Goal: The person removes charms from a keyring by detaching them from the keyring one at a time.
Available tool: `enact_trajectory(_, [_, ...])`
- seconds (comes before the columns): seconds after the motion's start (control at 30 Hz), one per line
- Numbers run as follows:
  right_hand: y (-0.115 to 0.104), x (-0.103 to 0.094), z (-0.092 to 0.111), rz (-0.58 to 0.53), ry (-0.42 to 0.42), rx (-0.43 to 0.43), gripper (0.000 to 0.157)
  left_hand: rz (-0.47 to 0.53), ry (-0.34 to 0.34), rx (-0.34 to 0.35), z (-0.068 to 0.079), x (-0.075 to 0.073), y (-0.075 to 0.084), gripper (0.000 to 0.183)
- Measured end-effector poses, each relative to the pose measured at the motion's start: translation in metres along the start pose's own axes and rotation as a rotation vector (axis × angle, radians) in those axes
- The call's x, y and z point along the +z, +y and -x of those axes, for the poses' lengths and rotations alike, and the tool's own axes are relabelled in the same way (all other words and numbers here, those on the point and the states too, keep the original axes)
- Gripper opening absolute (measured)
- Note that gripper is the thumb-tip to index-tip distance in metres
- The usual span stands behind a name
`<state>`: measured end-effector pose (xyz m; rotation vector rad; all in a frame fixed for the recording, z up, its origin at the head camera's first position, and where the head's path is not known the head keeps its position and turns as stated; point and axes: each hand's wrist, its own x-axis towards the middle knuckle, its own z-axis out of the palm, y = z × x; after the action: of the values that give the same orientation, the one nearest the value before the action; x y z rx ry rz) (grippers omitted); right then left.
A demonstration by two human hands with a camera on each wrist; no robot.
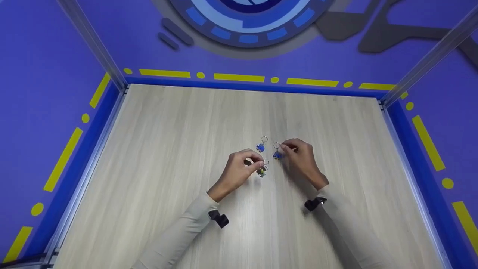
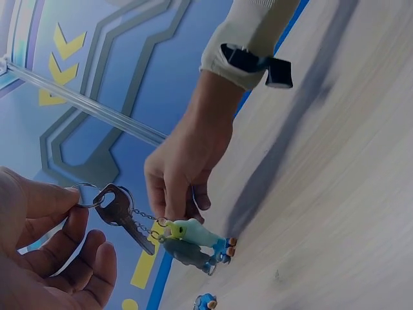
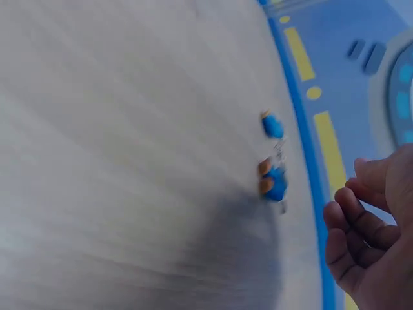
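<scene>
My left hand [image 1: 239, 169] pinches a metal ring [image 2: 82, 187] between thumb and fingertips. From that ring hang a key [image 2: 118, 212] and small chains bearing a pale green figure charm [image 2: 197, 231] and a grey one [image 2: 184, 252]. My right hand [image 1: 301, 157] is beside a blue figure keychain [image 1: 276, 154], its fingertips close to that keychain's ring. In the right wrist view its fingers are loosely bent with nothing seen between them. A second blue figure keychain [image 1: 260, 148] lies on the table just left of the first, ring pointing away from me.
The pale wood-grain table [image 1: 179, 130] is enclosed by blue printed panels [image 1: 37, 93] at the back and both sides. Metal rails [image 1: 407, 179] run along its side edges. Each forearm wears a black wrist device [image 1: 218, 218] over a light sleeve.
</scene>
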<state>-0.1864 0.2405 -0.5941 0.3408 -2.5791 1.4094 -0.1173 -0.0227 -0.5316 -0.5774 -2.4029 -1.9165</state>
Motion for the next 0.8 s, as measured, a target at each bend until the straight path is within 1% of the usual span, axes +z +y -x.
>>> enact_trajectory(0.13, [-0.017, -0.006, 0.014, -0.019, -0.046, -0.059, 0.009, 0.002, -0.006, -0.008, 0.000, 0.001, 0.000, 0.007])
enact_trajectory(0.3, [-0.036, -0.008, 0.035, -0.083, -0.104, -0.157, 0.011, -0.010, -0.009, -0.006, -0.002, 0.003, 0.001, 0.009])
enact_trajectory(0.43, [-0.047, -0.007, 0.049, -0.129, -0.116, -0.256, 0.011, -0.011, -0.017, -0.009, -0.002, 0.004, 0.001, 0.007])
enact_trajectory(0.5, [-0.051, -0.007, 0.054, -0.150, -0.115, -0.295, 0.014, -0.003, -0.018, -0.014, -0.002, 0.005, 0.001, 0.007])
enact_trajectory(0.63, [-0.056, -0.004, 0.062, -0.170, -0.122, -0.337, 0.020, 0.012, -0.016, -0.016, -0.001, 0.005, -0.001, 0.005])
enact_trajectory(0.8, [-0.057, 0.005, 0.066, -0.161, -0.119, -0.362, 0.025, 0.020, -0.015, -0.026, -0.001, 0.006, 0.000, 0.007])
